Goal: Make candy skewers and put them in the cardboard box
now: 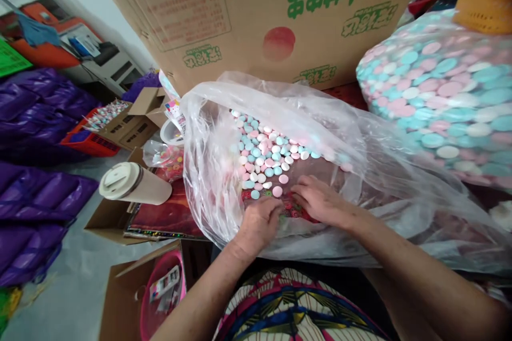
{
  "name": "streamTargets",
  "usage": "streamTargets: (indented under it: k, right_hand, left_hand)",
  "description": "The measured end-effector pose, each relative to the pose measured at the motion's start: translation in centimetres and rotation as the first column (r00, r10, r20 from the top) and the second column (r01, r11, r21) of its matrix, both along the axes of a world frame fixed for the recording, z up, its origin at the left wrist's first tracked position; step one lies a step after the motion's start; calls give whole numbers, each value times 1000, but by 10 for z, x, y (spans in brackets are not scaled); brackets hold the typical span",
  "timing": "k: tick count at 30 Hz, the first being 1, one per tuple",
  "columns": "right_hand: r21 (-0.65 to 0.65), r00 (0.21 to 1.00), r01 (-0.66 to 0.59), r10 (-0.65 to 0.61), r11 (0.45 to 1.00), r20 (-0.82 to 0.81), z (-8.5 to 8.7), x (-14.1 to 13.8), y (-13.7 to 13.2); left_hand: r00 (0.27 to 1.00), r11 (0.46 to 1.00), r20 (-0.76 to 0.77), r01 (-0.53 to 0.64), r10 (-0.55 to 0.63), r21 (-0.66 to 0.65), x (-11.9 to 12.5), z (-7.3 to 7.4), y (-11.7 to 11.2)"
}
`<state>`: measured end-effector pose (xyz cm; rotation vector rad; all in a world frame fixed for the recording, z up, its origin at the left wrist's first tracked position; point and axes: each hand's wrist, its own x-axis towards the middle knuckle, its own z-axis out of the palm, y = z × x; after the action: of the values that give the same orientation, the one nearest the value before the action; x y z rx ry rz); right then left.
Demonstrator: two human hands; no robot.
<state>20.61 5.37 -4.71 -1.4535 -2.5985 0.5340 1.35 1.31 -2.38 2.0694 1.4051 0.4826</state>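
Both my hands reach into a big clear plastic bag [208,170] lying open in front of me. Inside it lies a heap of small round pink, white and pale blue discs [264,154]. My left hand [258,224] is curled at the near edge of the heap, fingers closed over something I cannot make out. My right hand [320,200] lies beside it, fingers bent and pressed together on a small red patterned packet [294,211] at the bag's mouth.
A second bulging bag of the same discs [436,96] sits at the right. A large printed cardboard carton [256,10] stands behind. At the left are a white-lidded tumbler [132,184], open cardboard boxes [136,122], a red basket [90,141] and purple bags [36,192].
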Motion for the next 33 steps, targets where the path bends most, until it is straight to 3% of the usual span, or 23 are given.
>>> streamTargets:
  k: [5,9,12,14,16,18,20,22,25,28,31,33]
  right_hand:
    - [20,998,31,-30,999,-57,-2,-3,-6]
    - [11,997,37,-37,999,62,6,-26,3]
    - [-8,992,33,-32,999,125,14,-29,4]
    - [24,990,8,-11,1000,140,21,-24,-2]
    - [93,989,-68,55,993,138,26,-20,-14]
    - [130,975,-195,178,972,130,27,-16,-32]
    - [100,953,-292,280,951,117,24,-10,-53]
    - [57,950,-304,299,951,87,17,2,-72]
    - [-26,968,-252,252,967,-4,10,25,-89]
    - [-97,971,-222,212,970,-111,10,40,-89]
    - [-5,980,-139,137,990,-148,14,40,-74]
    - [92,984,-96,108,991,-139,18,30,-63]
  left_hand:
    - [912,993,-406,-94,58,-68,-9,8,20]
    - [869,988,-486,-138,89,-66,-5,7,27]
    - [816,971,-553,-233,169,-47,-19,9,14]
    - [825,989,-555,-147,108,-25,-34,14,-2]
    - [833,997,-549,76,-72,-16,-48,20,-21]
    - [799,960,-548,278,-248,-30,-56,25,-39]
    - [773,930,-543,367,-327,-37,-60,28,-53]
    - [774,915,-523,403,-356,-26,-61,28,-62]
    - [795,926,-506,378,-336,-22,-62,26,-66]
    - [838,964,-484,258,-254,-59,-62,29,-58]
    - [844,990,-518,108,-139,-89,-54,36,-42]
    - [824,991,-553,85,-127,-101,-42,39,-32]
